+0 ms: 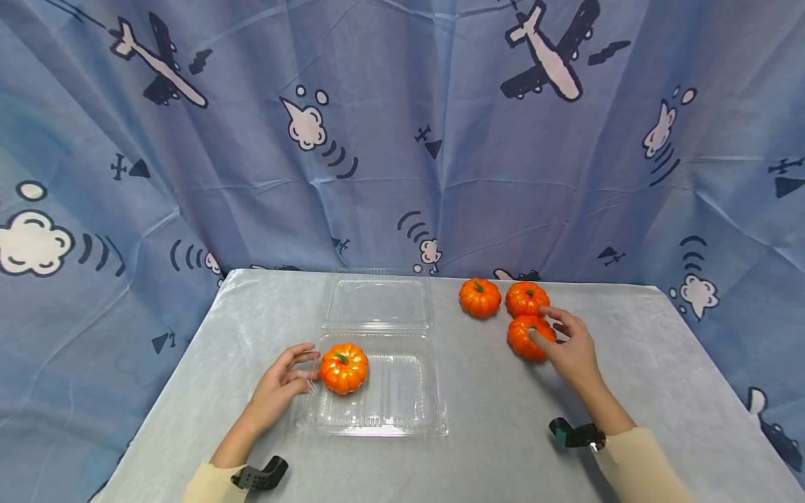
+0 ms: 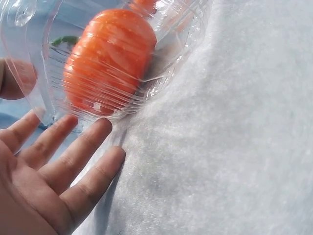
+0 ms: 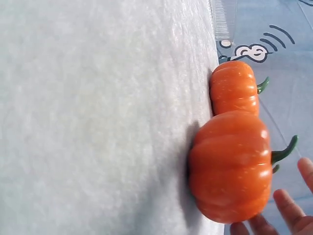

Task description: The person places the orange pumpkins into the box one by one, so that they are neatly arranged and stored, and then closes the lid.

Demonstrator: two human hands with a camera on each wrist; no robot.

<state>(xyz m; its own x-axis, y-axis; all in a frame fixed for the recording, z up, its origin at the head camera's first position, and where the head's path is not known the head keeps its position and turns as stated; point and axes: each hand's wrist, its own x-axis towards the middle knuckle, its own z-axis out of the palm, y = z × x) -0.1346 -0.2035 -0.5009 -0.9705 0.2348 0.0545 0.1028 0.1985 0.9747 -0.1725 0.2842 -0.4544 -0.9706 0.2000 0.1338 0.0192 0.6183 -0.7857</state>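
Note:
A clear plastic clamshell box (image 1: 402, 419) lies with its lid back on the table. In its left part sits a small orange pumpkin (image 1: 344, 368) with a green stem. My left hand (image 1: 279, 388) is at the box's left wall, fingers extended and spread; in the left wrist view the fingertips (image 2: 100, 128) reach the ribbed wall outside the pumpkin. On the right, my right hand (image 1: 574, 349) spreads thumb and fingers about the nearest loose pumpkin (image 1: 525, 342). In the right wrist view some fingers (image 3: 288, 208) stand off that pumpkin; others are partly hidden behind it.
Two more pumpkins stand at the back: one (image 1: 527, 295) just behind the nearest, another (image 1: 480, 302) to its left. The transparent lid (image 1: 377, 304) extends toward the back edge of the pale cloth-covered table (image 1: 478, 433). A blue printed curtain (image 1: 390, 140) hangs behind.

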